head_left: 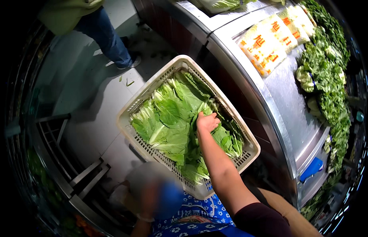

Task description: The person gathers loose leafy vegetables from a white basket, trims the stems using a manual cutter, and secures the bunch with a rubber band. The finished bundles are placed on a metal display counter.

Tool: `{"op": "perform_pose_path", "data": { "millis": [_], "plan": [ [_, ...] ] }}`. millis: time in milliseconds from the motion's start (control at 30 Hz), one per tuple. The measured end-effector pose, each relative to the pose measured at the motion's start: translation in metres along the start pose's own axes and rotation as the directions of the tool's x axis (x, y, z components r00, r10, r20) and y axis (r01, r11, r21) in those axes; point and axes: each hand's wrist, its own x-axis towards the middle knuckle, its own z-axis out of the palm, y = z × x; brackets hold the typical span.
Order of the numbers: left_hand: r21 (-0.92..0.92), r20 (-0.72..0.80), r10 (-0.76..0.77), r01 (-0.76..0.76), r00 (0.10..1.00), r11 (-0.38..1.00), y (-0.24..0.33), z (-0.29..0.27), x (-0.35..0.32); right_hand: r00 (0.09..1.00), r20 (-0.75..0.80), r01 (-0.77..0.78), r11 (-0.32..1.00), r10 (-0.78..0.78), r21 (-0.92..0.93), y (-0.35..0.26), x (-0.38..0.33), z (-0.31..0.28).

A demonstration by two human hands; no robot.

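A pale plastic basket (122, 118) with slotted walls is heaped with leafy greens (172, 134), broad green leaves with white stems. Reaching in from the lower right, my right hand (208, 122) has its fingers curled into the leaves at the basket's right side. At the lower left, a forearm with a pale band at the wrist, apparently mine, rises into a blurred grey and blue patch. My left hand (149, 197) is smeared there, so its fingers and anything in them cannot be made out.
A metal-edged display counter (286, 98) curves along the right, with printed yellow-white packages (263, 45), bundled greens (326, 87) and a blue object (311, 170). Metal frame rails (87, 173) stand at the left. Another person in jeans (99, 33) stands beyond the basket on the tiled floor.
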Motion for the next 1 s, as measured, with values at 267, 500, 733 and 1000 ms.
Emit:
{"op": "perform_pose_path", "data": {
  "millis": [267,500,733,1000],
  "plan": [
    [-0.323,0.075,-0.013,0.037,0.997,0.946,0.085,-0.042,0.073,0.982,-0.011,-0.186,0.982,0.186,-0.013,-0.026,0.011,-0.014],
    [-0.055,0.021,0.364,-0.363,0.931,0.93,0.112,0.007,0.2,0.886,-0.305,0.453,0.793,-0.349,0.408,0.065,-0.005,-0.006],
    [-0.523,0.317,0.546,-0.337,0.775,0.783,0.128,0.038,0.268,0.654,-0.266,0.736,0.515,-0.708,0.439,0.098,-0.075,-0.068],
    [-0.911,0.201,0.389,0.025,0.899,0.411,0.132,0.036,0.207,0.396,-0.094,0.872,0.342,-0.913,0.35,0.089,-0.107,-0.117]
  ]
}}
